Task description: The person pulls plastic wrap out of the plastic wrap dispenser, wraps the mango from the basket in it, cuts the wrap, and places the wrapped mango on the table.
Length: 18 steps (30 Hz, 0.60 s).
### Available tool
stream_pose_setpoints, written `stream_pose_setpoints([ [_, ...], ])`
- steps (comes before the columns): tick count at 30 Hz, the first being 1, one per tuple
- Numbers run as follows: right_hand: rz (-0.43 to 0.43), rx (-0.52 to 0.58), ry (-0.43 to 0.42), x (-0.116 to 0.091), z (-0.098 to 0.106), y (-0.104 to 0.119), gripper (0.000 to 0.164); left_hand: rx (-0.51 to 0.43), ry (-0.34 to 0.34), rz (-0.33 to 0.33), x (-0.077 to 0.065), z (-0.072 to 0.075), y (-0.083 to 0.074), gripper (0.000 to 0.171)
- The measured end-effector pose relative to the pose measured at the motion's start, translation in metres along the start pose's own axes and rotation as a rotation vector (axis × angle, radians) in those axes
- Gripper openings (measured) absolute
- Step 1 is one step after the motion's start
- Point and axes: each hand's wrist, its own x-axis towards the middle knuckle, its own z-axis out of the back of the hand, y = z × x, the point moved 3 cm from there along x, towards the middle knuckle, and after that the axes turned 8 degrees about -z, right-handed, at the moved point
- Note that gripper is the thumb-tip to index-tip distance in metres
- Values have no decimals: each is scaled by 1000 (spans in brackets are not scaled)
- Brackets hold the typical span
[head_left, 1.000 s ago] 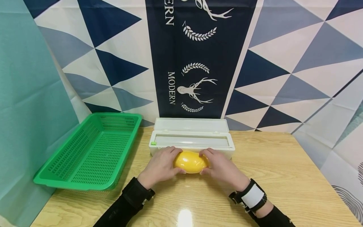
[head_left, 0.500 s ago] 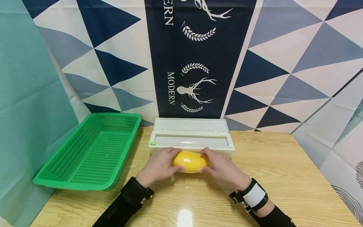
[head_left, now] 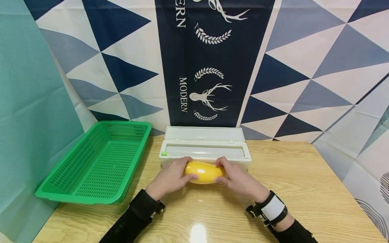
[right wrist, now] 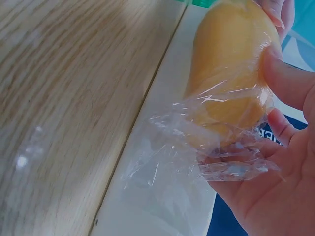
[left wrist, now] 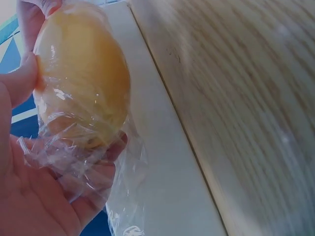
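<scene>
Together, a left hand and a right hand grip a yellow oval object over a pale wooden surface.

Fingers curl round its opposite ends, clear film bunched about them, just in front of an open white box. Left on the surface, a green basket stands near a teal drape; behind hangs a cloth of triangles and deer heads, lettered "MODERN."
</scene>
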Motion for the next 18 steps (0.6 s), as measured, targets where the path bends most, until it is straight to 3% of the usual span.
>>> stream_pose_setpoints([
  [9,-31,55,25,1,0,-2,34,-77,-30,60,1,-2,2,65],
  [18,-36,35,35,1,-3,-4,29,-81,-50,109,3,-3,0,55],
])
